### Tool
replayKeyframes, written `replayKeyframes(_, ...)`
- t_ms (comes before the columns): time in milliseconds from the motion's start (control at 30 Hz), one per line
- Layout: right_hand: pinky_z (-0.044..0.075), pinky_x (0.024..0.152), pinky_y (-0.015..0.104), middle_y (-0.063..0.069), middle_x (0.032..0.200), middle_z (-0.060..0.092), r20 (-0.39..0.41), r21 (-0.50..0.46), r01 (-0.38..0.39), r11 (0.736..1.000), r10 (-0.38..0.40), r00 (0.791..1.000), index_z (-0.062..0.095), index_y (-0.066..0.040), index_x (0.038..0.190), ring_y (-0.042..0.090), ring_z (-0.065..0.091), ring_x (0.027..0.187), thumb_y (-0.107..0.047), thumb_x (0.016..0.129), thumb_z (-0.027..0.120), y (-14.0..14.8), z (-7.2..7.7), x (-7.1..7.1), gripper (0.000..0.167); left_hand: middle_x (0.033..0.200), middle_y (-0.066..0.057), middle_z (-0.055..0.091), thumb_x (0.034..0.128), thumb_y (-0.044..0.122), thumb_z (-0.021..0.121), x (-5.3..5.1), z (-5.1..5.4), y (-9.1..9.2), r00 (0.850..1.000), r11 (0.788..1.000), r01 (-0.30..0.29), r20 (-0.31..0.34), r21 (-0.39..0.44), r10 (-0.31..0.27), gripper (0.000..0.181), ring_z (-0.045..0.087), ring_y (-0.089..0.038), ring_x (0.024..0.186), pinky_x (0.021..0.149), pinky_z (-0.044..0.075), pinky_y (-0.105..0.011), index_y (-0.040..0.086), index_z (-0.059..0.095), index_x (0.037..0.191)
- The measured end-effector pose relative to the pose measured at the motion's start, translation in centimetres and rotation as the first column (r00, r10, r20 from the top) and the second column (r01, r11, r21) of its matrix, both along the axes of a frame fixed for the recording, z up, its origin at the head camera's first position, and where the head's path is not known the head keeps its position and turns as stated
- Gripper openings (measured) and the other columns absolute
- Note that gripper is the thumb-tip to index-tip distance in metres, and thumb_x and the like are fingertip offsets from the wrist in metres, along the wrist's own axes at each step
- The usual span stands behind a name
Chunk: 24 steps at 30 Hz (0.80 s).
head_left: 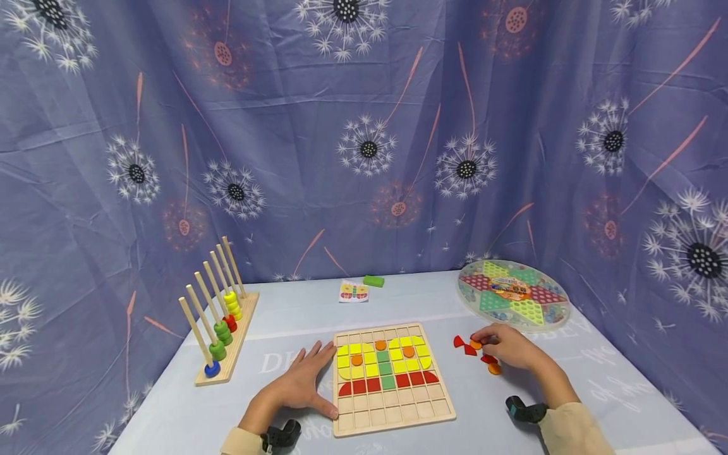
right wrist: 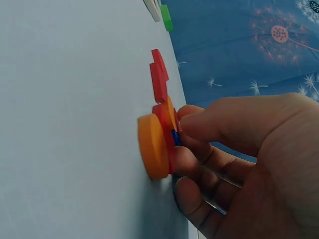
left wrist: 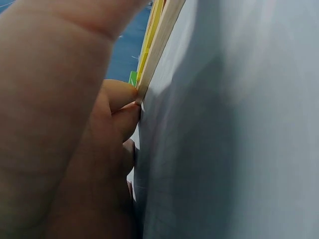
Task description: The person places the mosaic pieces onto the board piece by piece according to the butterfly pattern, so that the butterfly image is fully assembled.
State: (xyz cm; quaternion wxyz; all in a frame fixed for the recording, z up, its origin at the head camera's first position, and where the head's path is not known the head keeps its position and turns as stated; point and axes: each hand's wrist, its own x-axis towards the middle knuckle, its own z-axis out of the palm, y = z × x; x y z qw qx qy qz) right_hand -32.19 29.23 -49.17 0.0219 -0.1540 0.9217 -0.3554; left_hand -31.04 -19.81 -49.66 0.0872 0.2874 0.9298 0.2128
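Observation:
A square wooden grid board [head_left: 392, 414] lies on the table, its upper part filled with yellow, green, red and orange pieces in a butterfly-like pattern. My left hand [head_left: 304, 382] rests flat with spread fingers along the board's left edge, thumb by the lower corner. In the left wrist view, fingertips [left wrist: 127, 94] touch the board's side. To the right, my right hand [head_left: 509, 346] reaches into loose pieces. Thumb and forefinger pinch a small red piece [right wrist: 178, 121], mostly hidden by the fingers. Around it lie an orange disc [right wrist: 153, 147], red wedges [right wrist: 158, 82] and a bit of blue.
Behind the board are a butterfly pattern card [head_left: 354, 292] and a green block [head_left: 373, 281]. A wooden peg stand [head_left: 241, 335] with coloured beads stands at the left. At the back right lies a round star-patterned game board [head_left: 512, 294]. A patterned curtain [head_left: 318, 158] hangs behind the table.

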Motion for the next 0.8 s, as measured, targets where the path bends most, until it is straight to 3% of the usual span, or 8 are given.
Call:
replayKeyframes(233, 0.053, 0.073, 0.033, 0.003, 0.096, 0.063, -0.015, 0.003, -0.013, 1.0, 0.013, 1.0, 0.07, -0.004, 0.105, 0.021, 0.057, 0.085, -0.002, 0.084, 0.068, 0.7, 0.1, 0.1, 0.021, 0.157, -0.009, 0.023, 0.0526, 0.074, 0.077, 0.0, 0.1, 0.1, 1.0, 1.0, 0.004, 0.001, -0.002, -0.004, 0.131, 0.009, -0.035, 0.144, 0.113, 0.004, -0.058, 0.007, 0.026, 0.152)
replayKeyframes(433, 0.049, 0.061, 0.027, 0.001, 0.083, 0.062, 0.022, -0.009, -0.065, 0.998, 0.065, 0.998, 0.068, -0.008, 0.094, 0.018, 0.054, 0.073, -0.012, 0.084, 0.072, 1.1, 0.2, 0.1, 0.012, 0.157, -0.01, 0.024, 0.053, 0.073, 0.078, 0.1, 0.3, 0.2, 1.0, 1.0, 0.0, 0.003, 0.003, 0.0, 0.13, 0.009, -0.037, 0.144, 0.113, 0.004, -0.059, 0.006, 0.027, 0.152)
replayKeyframes(600, 0.045, 0.053, 0.024, -0.002, 0.073, 0.058, 0.054, 0.018, -0.084, 0.996, 0.082, 0.995, 0.066, -0.01, 0.088, 0.015, 0.051, 0.064, -0.021, 0.08, 0.078, 0.7, 0.3, 0.3, 0.018, 0.157, -0.012, 0.023, 0.0532, 0.074, 0.077, 0.2, 0.3, 0.1, 1.0, 1.0, 0.007, -0.001, 0.01, -0.007, 0.131, 0.01, -0.038, 0.143, 0.113, 0.004, -0.059, 0.004, 0.027, 0.152)
replayKeyframes(800, 0.048, 0.054, 0.026, 0.001, 0.078, 0.058, 0.089, -0.009, -0.108, 0.994, 0.108, 0.99, 0.065, -0.007, 0.092, 0.019, 0.053, 0.069, -0.012, 0.077, 0.079, -0.5, 0.9, 0.7, 0.021, 0.157, -0.009, 0.022, 0.0528, 0.074, 0.077, 0.0, 0.1, 0.1, 1.0, 1.0, -0.007, 0.006, 0.0, 0.007, 0.131, 0.009, -0.036, 0.144, 0.113, 0.003, -0.058, 0.007, 0.026, 0.152)
